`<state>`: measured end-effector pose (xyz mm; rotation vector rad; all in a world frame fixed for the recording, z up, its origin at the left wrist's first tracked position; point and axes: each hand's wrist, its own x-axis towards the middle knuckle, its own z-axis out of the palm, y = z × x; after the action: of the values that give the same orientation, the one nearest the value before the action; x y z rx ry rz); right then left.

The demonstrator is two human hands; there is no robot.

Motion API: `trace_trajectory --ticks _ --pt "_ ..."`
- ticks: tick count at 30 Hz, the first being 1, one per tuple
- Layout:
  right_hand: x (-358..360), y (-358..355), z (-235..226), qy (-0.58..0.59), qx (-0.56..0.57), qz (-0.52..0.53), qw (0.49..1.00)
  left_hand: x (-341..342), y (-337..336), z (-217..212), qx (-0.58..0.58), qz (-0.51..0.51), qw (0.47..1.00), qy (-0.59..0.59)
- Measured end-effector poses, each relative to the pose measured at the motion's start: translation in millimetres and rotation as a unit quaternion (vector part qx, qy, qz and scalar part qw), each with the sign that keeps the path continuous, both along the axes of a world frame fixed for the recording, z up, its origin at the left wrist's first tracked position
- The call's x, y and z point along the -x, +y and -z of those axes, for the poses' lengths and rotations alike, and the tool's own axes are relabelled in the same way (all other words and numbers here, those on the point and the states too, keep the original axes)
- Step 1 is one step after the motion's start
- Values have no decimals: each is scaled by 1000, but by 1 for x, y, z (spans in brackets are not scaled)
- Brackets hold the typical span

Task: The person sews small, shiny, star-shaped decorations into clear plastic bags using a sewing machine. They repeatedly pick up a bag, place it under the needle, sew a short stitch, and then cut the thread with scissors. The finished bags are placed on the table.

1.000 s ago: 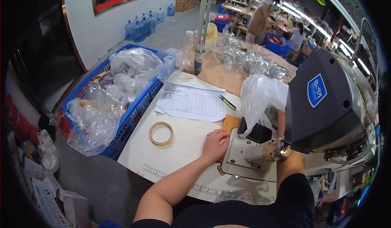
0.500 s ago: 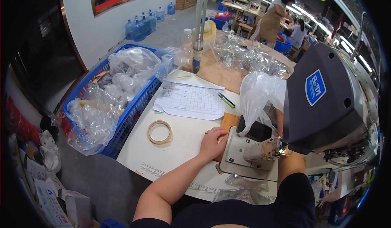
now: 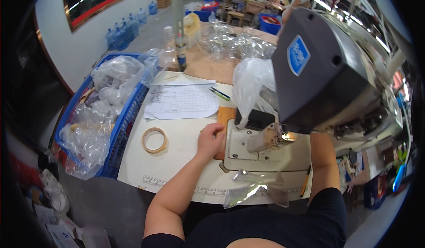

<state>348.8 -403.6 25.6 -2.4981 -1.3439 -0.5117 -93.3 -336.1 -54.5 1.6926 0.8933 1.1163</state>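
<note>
My left hand rests at the left edge of the sewing machine's metal bed plate, on a tan strip. Its fingers are curled, and a tiny yellowish end shows beside the knuckles; what it belongs to is hidden. My right forearm reaches forward on the right, and the hand vanishes behind the dark sewing machine head. A white plastic bag hangs by the machine above a black block. Clear plastic pieces lie at the table's front edge.
A tape roll, a printed sheet and a green-black pen lie on the white table. Left of it stands a blue basket of plastic bags. An orange pencil lies near my right forearm. Crumpled clear plastic covers the brown table behind.
The view has shifted, so the scene sits further left. My right arm has moved right, away from the needle area. The left hand stays beside the bed plate.
</note>
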Motion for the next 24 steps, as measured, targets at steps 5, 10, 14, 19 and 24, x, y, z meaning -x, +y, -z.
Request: trace_trajectory --ticks 5,10,14,19,24 --pt "42 -68 8 -36 27 -36 998 4 -1 -3 9 2 1000 12" --pt "101 -116 -5 31 182 -86 979 4 1 -5 8 13 999 36" --pt "62 -112 -23 102 222 -175 954 6 1 -5 7 17 999 32" --pt "17 -37 -29 85 86 -80 989 4 -1 -8 -33 20 998 51" --pt "8 3 34 79 178 -23 981 5 -1 -8 -24 15 999 38"
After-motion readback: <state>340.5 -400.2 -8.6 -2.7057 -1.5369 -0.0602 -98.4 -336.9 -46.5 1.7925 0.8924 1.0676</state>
